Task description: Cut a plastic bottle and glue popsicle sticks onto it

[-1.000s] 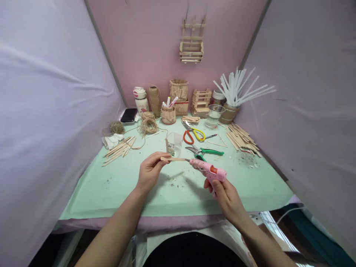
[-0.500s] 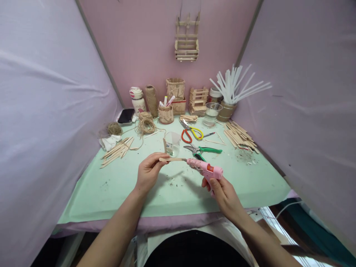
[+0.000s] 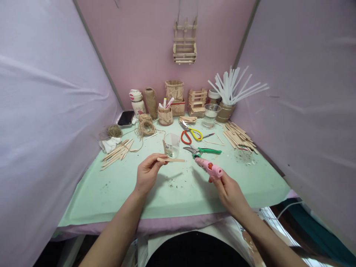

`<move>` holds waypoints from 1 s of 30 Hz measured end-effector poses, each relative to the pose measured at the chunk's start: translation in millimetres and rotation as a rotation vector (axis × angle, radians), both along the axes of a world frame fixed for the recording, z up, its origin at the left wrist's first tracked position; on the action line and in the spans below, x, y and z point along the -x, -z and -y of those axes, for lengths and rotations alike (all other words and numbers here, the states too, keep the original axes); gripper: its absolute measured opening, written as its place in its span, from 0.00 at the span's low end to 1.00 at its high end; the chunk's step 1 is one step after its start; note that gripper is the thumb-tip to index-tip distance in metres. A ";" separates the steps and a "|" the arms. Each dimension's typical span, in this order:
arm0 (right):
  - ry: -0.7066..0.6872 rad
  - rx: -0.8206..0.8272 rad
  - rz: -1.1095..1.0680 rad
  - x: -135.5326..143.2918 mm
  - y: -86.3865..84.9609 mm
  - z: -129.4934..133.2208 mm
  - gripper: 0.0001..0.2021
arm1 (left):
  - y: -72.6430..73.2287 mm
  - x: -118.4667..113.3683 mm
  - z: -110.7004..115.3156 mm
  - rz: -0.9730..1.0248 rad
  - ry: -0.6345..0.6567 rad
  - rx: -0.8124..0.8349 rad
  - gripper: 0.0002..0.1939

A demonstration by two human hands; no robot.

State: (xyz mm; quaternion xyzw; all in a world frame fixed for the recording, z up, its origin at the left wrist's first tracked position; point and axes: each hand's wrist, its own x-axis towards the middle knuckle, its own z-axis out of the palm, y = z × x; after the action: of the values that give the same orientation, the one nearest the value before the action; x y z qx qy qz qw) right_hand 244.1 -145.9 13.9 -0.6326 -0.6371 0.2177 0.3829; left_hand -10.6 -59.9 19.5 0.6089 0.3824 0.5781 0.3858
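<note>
Pinched in my left hand [image 3: 148, 172] is a popsicle stick [image 3: 175, 160], held level above the table with its free end pointing right. My right hand [image 3: 229, 189] grips a pink glue gun [image 3: 208, 167] by its handle. The nozzle points up and left, a short gap away from the stick. Just behind the stick stands a clear plastic cup [image 3: 172, 144] with a stick upright on its left side. Green-handled pruning shears [image 3: 207, 150] lie beyond the glue gun. Farther back are scissors [image 3: 191, 133] with one red and one yellow handle.
Loose sticks lie in piles at left [image 3: 118, 152] and right [image 3: 239, 136]. Twine [image 3: 146, 126], a phone [image 3: 126, 118], a bottle [image 3: 137, 104], a marker holder [image 3: 165, 116], a water cup [image 3: 211, 115] and a pot of white glue sticks [image 3: 225, 112] line the back.
My right hand has drawn the glue gun away to the right, so its nozzle no longer meets the stick's end. My left hand still holds the stick in nearly the same place.
</note>
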 end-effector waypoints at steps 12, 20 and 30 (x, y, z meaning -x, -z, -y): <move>0.240 -0.017 1.029 -82.9 30.5 3.9 0.13 | 5.4 3.1 -2.2 -0.196 -0.277 -0.089 0.10; 0.110 -0.252 0.861 -59.3 -22.5 -13.4 0.19 | -1.9 5.2 -18.0 -0.498 -0.351 -0.296 0.08; -0.281 -0.351 0.305 64.8 -53.1 -121.3 0.13 | 7.5 0.8 -32.2 -0.619 -0.356 -0.297 0.09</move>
State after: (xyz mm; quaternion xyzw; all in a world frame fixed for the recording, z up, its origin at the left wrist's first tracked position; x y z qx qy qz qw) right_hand 179.3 -24.5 67.0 -0.4874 -0.7969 0.0570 0.3523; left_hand -11.4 -27.7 12.0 0.7279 0.4927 0.4738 0.0534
